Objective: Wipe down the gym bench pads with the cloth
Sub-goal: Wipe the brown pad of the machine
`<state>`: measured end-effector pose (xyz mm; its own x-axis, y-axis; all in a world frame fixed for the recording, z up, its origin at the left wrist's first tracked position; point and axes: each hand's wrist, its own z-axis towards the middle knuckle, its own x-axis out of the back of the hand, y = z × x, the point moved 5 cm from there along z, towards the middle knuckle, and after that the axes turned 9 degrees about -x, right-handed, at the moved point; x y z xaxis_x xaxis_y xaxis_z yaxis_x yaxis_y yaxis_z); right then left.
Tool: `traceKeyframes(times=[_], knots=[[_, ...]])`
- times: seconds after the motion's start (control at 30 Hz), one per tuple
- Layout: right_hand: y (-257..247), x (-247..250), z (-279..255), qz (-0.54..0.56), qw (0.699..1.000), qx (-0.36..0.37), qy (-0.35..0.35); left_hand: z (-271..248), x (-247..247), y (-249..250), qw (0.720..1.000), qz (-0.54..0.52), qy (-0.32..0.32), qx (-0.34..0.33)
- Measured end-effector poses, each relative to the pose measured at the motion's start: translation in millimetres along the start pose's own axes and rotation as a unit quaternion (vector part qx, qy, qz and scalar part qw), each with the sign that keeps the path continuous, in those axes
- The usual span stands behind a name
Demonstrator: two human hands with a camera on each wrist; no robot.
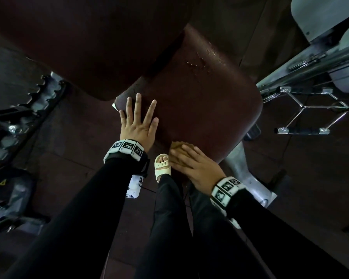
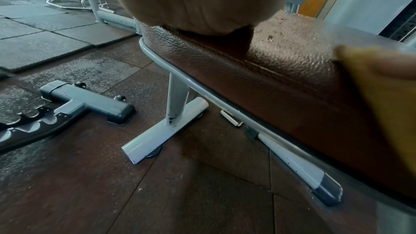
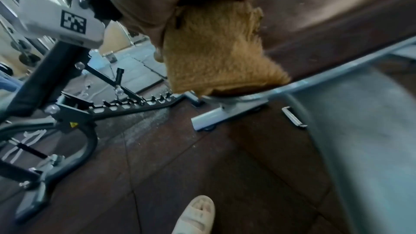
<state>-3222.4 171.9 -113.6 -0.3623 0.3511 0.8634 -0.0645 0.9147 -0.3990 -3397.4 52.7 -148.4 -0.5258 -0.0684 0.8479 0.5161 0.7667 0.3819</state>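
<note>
A: Right hand (image 1: 195, 168)?
B: Fingers flat, pressing the cloth (image 1: 178, 147) onto the seat pad (image 1: 199, 109) edge at 6 o'clock, so the stroke covers the rim.
A: Left hand (image 1: 138, 122)?
B: Splayed, empty, at 9 o'clock, probably bracing. Droplets (image 1: 199, 63) at 12 o'clock remain unwiped, beside the back pad (image 1: 85, 43).

- Seat pad (image 1: 199, 109) — dark reddish-brown, textured upholstery with a stitched seam along its side, rounded corners, mounted on a pale grey metal frame. Small wet droplets glint on its far portion.
- Back pad (image 1: 85, 41) — same dark brown upholstery, larger, sits just beyond the seat pad, its near end overlapping the seat in the head view.
- Cloth (image 3: 216, 51) — mustard-yellow, fuzzy, folded; draped over the seat pad's near edge, pressed against its side.
</note>
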Motion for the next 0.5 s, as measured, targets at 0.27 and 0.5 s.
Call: traceKeyframes(times=[0.27, 0.5], knots=[[75.3, 31.7, -39.6, 0.046, 0.992, -0.111, 0.041, 0.1, -1.2, 1.9, 1.000, -0.003, -0.002, 0.001], [57.0, 46.9, 37.2, 0.044, 0.977, -0.194, 0.077, 0.2, -1.4, 1.8, 1.000, 0.004, -0.003, 0.005]])
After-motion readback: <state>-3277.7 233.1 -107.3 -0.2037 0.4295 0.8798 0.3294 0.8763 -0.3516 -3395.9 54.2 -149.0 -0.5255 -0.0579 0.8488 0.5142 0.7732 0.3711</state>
